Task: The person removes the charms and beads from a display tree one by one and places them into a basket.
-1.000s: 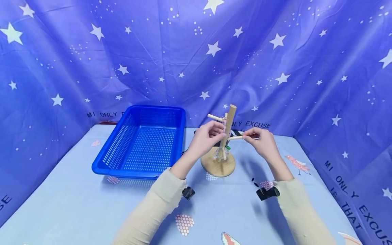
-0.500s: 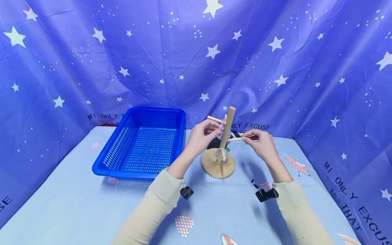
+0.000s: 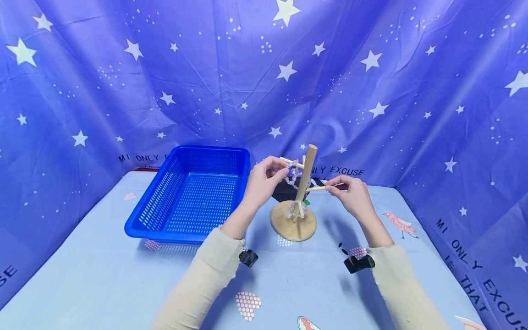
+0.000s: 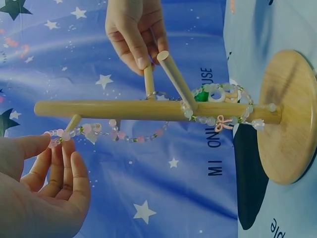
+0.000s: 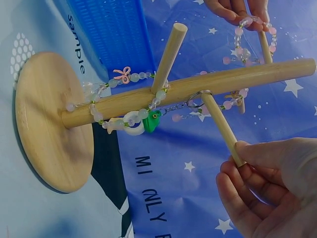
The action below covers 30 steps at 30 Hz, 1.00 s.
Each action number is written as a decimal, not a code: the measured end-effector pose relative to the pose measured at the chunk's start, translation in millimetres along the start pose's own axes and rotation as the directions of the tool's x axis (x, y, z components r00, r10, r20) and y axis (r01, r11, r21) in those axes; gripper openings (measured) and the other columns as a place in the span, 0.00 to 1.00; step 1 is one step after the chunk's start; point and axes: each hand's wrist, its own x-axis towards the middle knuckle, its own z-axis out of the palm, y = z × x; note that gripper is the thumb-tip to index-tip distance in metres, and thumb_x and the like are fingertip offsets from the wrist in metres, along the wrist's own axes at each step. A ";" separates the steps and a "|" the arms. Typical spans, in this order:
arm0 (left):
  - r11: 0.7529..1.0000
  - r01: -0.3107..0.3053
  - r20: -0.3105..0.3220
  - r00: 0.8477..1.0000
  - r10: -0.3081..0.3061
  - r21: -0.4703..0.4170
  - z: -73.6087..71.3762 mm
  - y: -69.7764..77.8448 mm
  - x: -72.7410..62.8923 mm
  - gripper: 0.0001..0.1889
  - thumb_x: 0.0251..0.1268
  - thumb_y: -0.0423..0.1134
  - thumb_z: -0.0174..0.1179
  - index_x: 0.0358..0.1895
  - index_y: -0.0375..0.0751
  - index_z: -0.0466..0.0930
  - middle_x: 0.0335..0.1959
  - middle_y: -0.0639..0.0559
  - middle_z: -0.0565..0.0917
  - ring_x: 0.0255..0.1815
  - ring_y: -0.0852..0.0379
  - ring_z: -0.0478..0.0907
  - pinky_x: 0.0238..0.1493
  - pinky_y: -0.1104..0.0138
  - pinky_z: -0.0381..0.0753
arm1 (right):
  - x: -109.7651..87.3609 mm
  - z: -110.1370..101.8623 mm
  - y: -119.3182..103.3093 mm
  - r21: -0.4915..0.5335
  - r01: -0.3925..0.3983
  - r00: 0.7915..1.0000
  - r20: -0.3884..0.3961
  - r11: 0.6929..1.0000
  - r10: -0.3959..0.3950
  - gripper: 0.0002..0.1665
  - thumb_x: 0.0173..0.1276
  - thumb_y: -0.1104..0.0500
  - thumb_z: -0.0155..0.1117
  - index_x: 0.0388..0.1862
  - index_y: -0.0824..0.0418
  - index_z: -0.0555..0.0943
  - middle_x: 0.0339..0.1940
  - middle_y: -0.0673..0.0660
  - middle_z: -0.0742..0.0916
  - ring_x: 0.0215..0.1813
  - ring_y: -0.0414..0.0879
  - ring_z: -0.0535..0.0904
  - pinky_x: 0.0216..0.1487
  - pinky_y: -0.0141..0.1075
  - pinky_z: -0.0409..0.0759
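Note:
A wooden stand with side pegs and a round base stands upright on the table. My left hand pinches a pink beaded bracelet, which hangs around the upper left peg. With thumb and fingers, my right hand grips the end of the right peg. A metal key ring with a chain hangs on that peg near the post. A pale beaded bracelet with a pink bow loops around the front peg. Another pink beaded strand hangs behind the post.
A blue plastic basket stands to the left of the stand. Behind the table hangs a blue star-patterned cloth. A pale blue printed cloth covers the table. A green charm hangs beside the stand's post.
My left hand has moved left, away from the post, drawing the pink beaded bracelet outward along the upper left peg. My right hand stays on the right peg.

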 end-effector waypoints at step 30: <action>0.998 -0.010 -0.100 0.995 0.004 -0.060 -25.7 4.9 4.0 0.08 0.70 0.36 0.61 0.46 0.37 0.83 0.42 0.41 0.85 0.37 0.46 0.82 0.39 0.72 0.81 | 0.6 0.0 3.3 0.019 0.031 0.999 -0.013 0.999 -0.030 0.09 0.68 0.61 0.66 0.43 0.64 0.87 0.40 0.65 0.90 0.34 0.42 0.81 0.29 0.30 0.74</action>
